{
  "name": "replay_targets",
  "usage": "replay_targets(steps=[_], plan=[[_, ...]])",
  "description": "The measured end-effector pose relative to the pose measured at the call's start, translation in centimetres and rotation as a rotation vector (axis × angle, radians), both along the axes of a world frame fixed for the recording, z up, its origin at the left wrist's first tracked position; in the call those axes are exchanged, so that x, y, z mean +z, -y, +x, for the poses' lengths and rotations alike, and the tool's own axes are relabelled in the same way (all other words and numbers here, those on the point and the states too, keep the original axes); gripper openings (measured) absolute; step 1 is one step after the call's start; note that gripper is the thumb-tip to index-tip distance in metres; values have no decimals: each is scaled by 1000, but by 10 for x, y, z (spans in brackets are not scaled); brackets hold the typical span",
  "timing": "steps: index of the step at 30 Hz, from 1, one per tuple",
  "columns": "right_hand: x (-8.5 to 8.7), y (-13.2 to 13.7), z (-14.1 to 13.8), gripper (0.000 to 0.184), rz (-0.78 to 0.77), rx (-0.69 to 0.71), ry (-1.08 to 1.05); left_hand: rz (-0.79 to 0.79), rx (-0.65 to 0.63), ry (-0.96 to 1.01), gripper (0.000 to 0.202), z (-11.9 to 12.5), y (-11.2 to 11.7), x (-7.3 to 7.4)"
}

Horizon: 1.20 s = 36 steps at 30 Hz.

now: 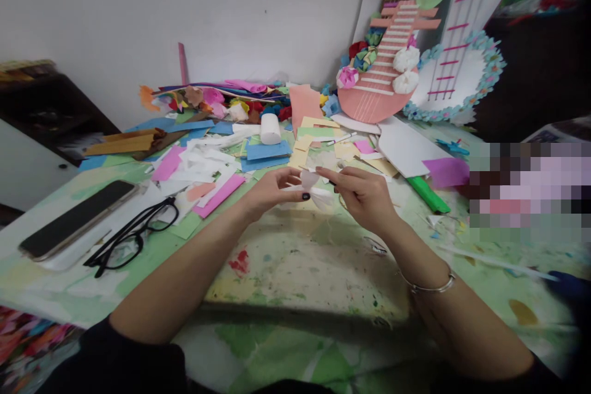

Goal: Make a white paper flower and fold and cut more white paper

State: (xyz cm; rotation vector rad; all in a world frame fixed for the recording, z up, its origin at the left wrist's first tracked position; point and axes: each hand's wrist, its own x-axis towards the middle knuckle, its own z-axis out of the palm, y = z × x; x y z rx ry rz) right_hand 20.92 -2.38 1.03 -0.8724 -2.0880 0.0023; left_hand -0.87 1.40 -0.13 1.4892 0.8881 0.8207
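Observation:
Between my hands, over the paint-stained board (305, 271), is a piece of thin white paper (321, 199), gathered and spread like petals. My left hand (270, 191) pinches it from the left, thumb below and fingers curled above. My right hand (364, 194) is closed at its upper right edge, with the index finger stretched over the top of the paper. Whether a small tool is also in my right fingers is not clear. A small shiny metal object (376, 245) lies on the board just below my right hand.
Left are a phone (76, 218) and black-framed glasses (132, 237). Paper scraps (198, 163), a white roll (270, 128) and blue paper (266, 151) lie behind my hands. Paper guitar-shaped crafts (385, 68) lean on the wall. A green strip (428, 194) lies right, near a blurred-out area.

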Motion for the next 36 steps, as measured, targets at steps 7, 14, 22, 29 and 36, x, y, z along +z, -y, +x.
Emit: replay_targets(steps=[7, 14, 22, 29, 36], plan=[[-2, 1, 0, 41, -44, 11, 44, 532, 258, 39, 38, 0, 2, 2], [2, 5, -5, 44, -68, 74, 68, 570, 233, 15, 15, 2, 9, 5], [1, 7, -5, 44, -55, 26, 137, 514, 182, -7, 11, 3, 13, 5], [1, 8, -5, 47, -77, 43, 133, 507, 127, 9, 14, 2, 11, 2], [-2, 8, -7, 43, -30, 46, 114, 457, 119, 31, 16, 2, 14, 8]])
